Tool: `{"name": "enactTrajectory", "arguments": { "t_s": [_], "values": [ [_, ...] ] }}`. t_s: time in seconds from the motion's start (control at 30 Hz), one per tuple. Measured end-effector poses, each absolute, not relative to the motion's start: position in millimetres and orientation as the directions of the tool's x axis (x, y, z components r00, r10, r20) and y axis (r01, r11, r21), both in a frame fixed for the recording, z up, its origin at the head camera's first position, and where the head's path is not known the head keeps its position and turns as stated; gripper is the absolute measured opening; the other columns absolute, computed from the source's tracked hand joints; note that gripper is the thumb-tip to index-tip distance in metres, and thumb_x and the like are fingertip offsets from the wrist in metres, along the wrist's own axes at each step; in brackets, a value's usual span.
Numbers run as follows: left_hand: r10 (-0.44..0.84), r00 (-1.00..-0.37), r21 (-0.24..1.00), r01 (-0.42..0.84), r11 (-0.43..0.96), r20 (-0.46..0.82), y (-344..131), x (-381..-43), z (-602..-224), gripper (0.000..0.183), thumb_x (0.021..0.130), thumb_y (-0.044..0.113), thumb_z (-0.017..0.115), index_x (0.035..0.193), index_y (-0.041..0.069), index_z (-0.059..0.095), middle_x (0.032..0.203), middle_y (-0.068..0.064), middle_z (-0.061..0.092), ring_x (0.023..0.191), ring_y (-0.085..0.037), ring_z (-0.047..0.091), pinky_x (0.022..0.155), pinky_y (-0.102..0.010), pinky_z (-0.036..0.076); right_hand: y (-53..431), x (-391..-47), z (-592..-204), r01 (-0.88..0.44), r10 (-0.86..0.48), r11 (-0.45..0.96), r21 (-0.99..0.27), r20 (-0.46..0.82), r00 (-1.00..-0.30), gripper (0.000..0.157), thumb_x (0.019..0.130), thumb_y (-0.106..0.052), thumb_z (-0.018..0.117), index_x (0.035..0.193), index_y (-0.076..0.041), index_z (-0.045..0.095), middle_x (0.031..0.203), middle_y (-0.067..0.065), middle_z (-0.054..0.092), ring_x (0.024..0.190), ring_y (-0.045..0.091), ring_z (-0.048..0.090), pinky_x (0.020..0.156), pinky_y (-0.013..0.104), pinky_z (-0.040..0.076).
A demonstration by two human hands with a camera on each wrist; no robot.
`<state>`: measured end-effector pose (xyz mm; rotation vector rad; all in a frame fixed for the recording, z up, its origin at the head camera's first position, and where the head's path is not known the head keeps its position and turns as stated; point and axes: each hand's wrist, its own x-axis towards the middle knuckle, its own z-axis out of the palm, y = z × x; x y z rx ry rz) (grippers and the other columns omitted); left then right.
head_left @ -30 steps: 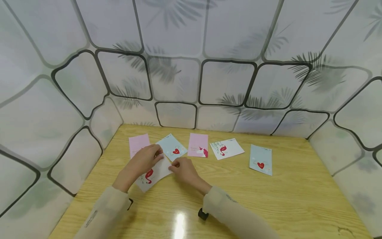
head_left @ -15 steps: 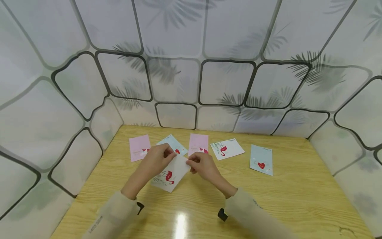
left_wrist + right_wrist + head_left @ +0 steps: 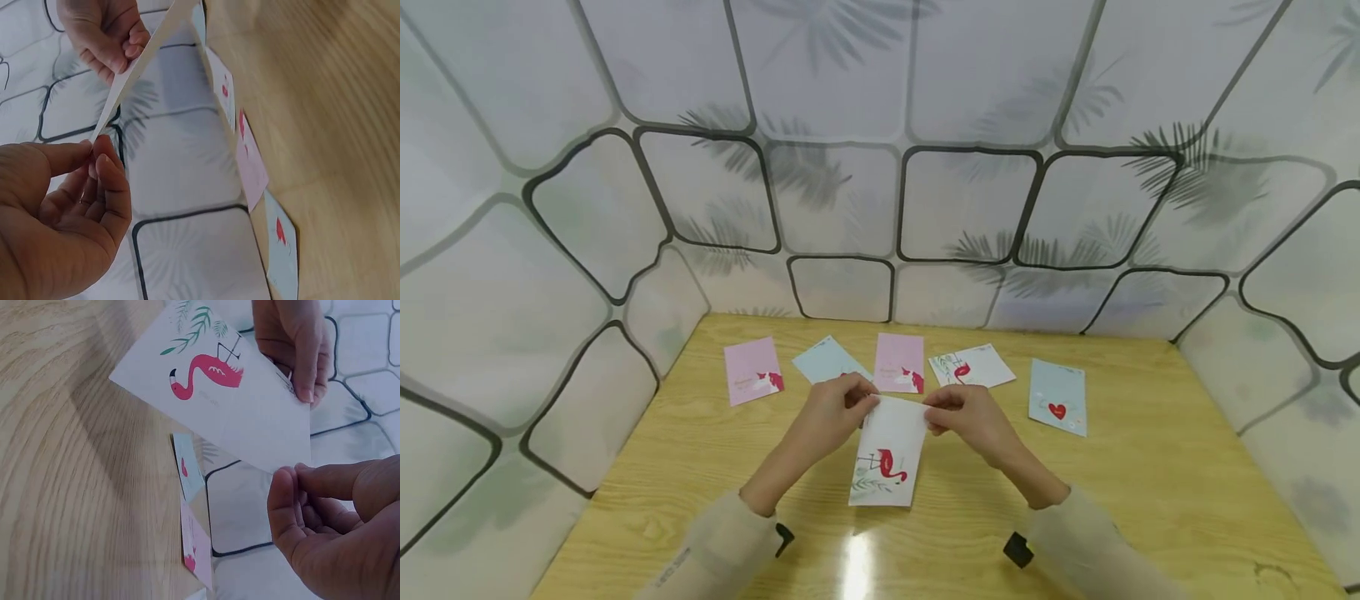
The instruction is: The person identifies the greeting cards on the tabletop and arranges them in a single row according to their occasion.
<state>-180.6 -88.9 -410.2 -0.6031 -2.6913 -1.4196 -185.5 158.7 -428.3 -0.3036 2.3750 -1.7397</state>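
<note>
A white card with a red flamingo and green leaves (image 3: pixel 887 458) hangs between both hands over the table, the bird upside down in the head view. My left hand (image 3: pixel 837 412) pinches its upper left corner between thumb and fingers. At the upper right corner my right hand (image 3: pixel 973 418) pinches it the same way. In the left wrist view the card (image 3: pixel 140 65) appears nearly edge-on. The right wrist view shows the card's printed face (image 3: pixel 212 394) raised off the wood, with the thumb and fingertips on one corner.
Along the back of the wooden table (image 3: pixel 1120 500) lie a pink card (image 3: pixel 752 371), a partly covered light blue card (image 3: pixel 823 358), another pink card (image 3: pixel 898 358), a white flamingo card (image 3: pixel 988 367) and a blue heart card (image 3: pixel 1056 396). A patterned fabric wall (image 3: pixel 842 287) stands behind.
Both hands have carried the flamingo card rightward from the table's left side to the middle, turning it so its long sides run toward the body. The left pink card is now uncovered.
</note>
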Motion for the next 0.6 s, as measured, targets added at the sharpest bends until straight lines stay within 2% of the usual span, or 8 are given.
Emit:
{"name": "enactTrajectory", "arguments": {
  "t_s": [0.17,0.43,0.53,0.6],
  "values": [
    [0.319,-0.929,0.846,0.316,0.43,0.186,-74.5,-176.4,-415.0,0.005,0.099,0.007,0.07,0.096,0.004,0.072,0.077,0.001,0.066,0.067,-0.027,0.067,0.056,-0.024,0.05,178.9,-182.2,-427.5,-0.01,-0.261,0.283,-0.959,-0.067,-0.963,0.022,0.097,-0.006,0.071,0.11,0.011,0.07,0.087,0.011,0.071,0.079,0.021,0.069,0.076,0.033,0.06],
    [0.34,-0.924,0.877,0.303,0.372,0.176,-51.0,-173.5,-421.4,0.006,0.1,0.007,0.069,0.095,0.004,0.071,0.076,0.0,0.065,0.069,-0.033,0.068,0.053,-0.022,0.047,203.8,-175.8,-429.5,0.001,-0.23,0.312,-0.95,-0.076,-0.97,0.02,0.097,-0.01,0.073,0.106,0.007,0.072,0.085,0.01,0.069,0.077,0.021,0.067,0.072,0.029,0.059],
    [0.33,-0.93,0.894,0.281,0.348,0.164,-44.3,-175.2,-422.3,0.006,0.099,0.007,0.07,0.095,0.003,0.072,0.076,0.0,0.066,0.069,-0.036,0.069,0.054,-0.025,0.051,210.6,-174.2,-427.5,0.01,-0.219,0.306,-0.952,-0.081,-0.972,0.021,0.097,-0.011,0.073,0.106,0.008,0.072,0.085,0.012,0.068,0.077,0.021,0.066,0.072,0.029,0.059],
    [0.321,-0.934,0.909,0.265,0.323,0.158,-39.9,-176.7,-423.6,0.005,0.098,0.006,0.071,0.094,0.002,0.072,0.076,-0.001,0.068,0.068,-0.035,0.069,0.057,-0.031,0.056,214.9,-172.9,-425.9,0.016,-0.209,0.307,-0.951,-0.084,-0.974,0.022,0.097,-0.012,0.074,0.107,0.008,0.072,0.086,0.012,0.068,0.078,0.024,0.066,0.072,0.03,0.059]
  ]
}}
